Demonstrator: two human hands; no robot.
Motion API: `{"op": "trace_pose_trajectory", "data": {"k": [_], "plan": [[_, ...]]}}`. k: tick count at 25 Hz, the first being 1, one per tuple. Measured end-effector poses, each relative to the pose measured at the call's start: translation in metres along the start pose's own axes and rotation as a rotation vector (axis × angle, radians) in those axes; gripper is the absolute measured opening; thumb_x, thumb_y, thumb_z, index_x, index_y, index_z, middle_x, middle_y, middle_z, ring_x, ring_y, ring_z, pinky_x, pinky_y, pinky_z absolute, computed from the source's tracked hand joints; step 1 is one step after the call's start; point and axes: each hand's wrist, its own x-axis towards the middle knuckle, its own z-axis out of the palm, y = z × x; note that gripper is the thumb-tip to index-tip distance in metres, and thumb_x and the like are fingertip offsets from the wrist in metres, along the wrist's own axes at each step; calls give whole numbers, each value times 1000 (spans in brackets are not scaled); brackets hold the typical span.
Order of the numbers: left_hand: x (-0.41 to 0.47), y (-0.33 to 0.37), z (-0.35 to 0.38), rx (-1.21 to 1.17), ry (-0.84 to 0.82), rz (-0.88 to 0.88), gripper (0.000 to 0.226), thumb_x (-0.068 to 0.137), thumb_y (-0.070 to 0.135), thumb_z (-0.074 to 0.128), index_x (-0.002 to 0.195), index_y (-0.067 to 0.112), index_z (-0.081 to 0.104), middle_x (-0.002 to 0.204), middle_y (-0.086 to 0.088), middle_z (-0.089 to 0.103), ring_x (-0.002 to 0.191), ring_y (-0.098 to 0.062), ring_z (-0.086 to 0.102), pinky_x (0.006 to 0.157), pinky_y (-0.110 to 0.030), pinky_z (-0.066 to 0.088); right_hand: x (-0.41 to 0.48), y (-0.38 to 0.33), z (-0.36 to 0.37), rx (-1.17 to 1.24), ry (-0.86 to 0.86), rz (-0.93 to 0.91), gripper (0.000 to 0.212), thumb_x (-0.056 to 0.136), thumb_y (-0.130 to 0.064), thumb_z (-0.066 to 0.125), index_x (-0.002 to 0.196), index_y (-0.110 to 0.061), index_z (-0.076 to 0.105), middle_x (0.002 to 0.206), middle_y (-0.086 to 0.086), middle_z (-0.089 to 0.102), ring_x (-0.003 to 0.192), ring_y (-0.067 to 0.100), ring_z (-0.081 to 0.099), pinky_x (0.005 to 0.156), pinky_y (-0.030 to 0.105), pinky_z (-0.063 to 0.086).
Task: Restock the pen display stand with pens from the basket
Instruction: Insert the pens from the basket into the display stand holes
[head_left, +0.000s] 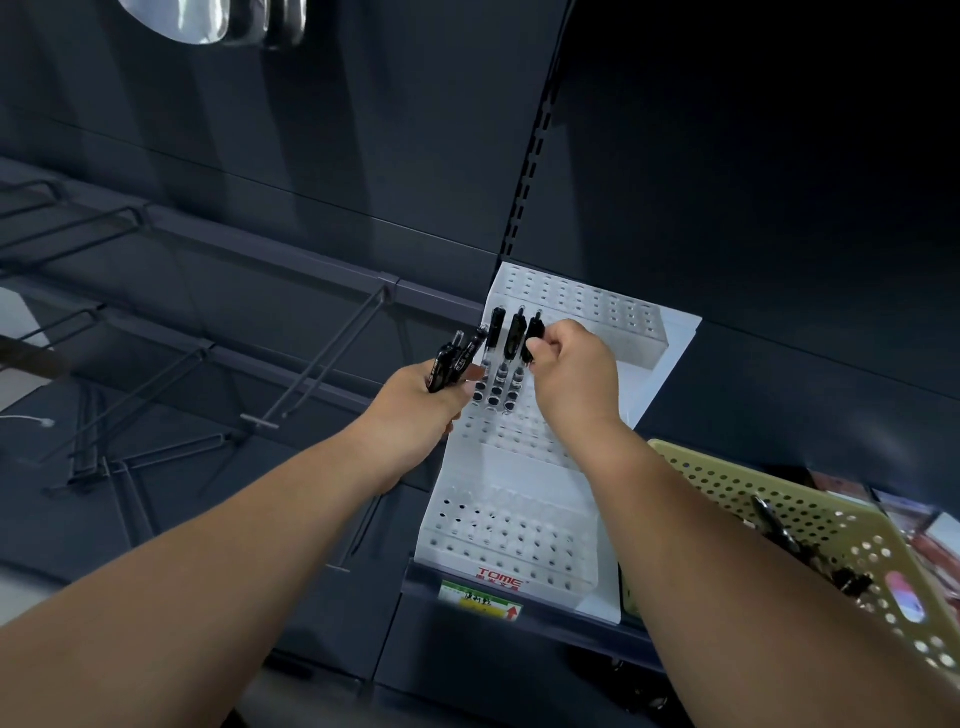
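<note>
The black pen (533, 340) stands at the display stand's (511, 483) middle tier beside two seated pens (497, 332), pinched in the right hand's (569, 371) curled fingers (550, 349). Best kept upright and pressed into the next free hole. The left hand (415, 410) grips spare pens (454, 361); the basket (727, 488) sits to the right.

We see a dim scene: the dark shelving (322, 171) swallows light and the upper right corner falls to near black. The white pen display stand (511, 499) is the brightest surface, evenly lit. Glossy glare shows at top left. The black pens (451, 364) in the left hand (415, 410) and the pen (534, 338) in the right hand (571, 374) read almost as silhouettes. We note wide-angle bending at the edges; the basket (727, 488) blurs toward the lower right.
</note>
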Motion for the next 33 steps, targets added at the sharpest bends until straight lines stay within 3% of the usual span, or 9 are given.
{"op": "trace_pose_trajectory", "data": {"k": [5,10,16,19,22,24,28,30,33], "plan": [[-4,1,1,-20,3,32,22,98,18,51,114,22,65,81,6,59,71,-8,54,65,-10,45,2,-3,1,-43,3,47,18,98,-22,52,90,-8,59,71,2,54,67,23,50,60,30,39],[-13,4,1,-38,-3,16,22,98,17,50,114,20,65,77,5,58,67,-7,54,57,-7,44,4,-7,-4,-41,-41,80,19,97,-23,55,85,-10,60,66,0,52,63,21,49,53,26,33],[-16,8,5,-29,-18,4,21,98,20,50,113,21,64,74,-1,57,67,-10,53,71,-22,43,0,-11,-22,-61,-69,89,20,94,-30,60,80,-16,61,79,2,66,78,22,63,72,34,51],[-16,9,11,-57,-24,-1,18,98,21,52,108,20,66,69,0,56,65,-11,53,73,-25,45,-22,-21,-34,213,-53,55,15,93,-22,61,79,-20,62,77,-5,64,73,13,60,70,30,49],[-15,11,18,-44,-71,11,14,97,23,53,97,15,65,68,-1,57,65,-12,55,70,-27,46,-49,-31,-41,506,-337,100,10,95,-16,58,93,-19,67,79,-11,67,66,-5,60,66,16,44],[-15,12,23,-9,-102,23,16,96,26,55,86,15,60,70,-3,60,66,-13,57,68,-28,46,-54,-30,-43,558,-426,95,10,96,-15,58,98,-16,67,71,-14,65,60,-10,57,63,11,42],[-14,14,30,23,-110,23,19,95,27,55,82,14,58,71,-3,61,68,-13,58,68,-26,47,-53,-25,-45,563,-369,86,10,93,-14,62,87,-6,64,56,-16,56,52,-4,49,60,15,40],[-12,15,31,43,-106,33,18,96,26,55,89,10,63,77,-5,59,73,-16,54,69,-26,43,-51,-26,-47,564,-352,106,14,93,-16,61,84,-5,61,61,-11,59,56,1,50,63,22,42],[-8,16,31,57,-80,48,19,97,25,54,104,11,64,91,-2,59,81,-13,53,69,-19,39,-42,-25,-52,567,-254,159,9,93,-21,61,85,-17,60,93,4,73,85,15,66,75,31,49]]}}
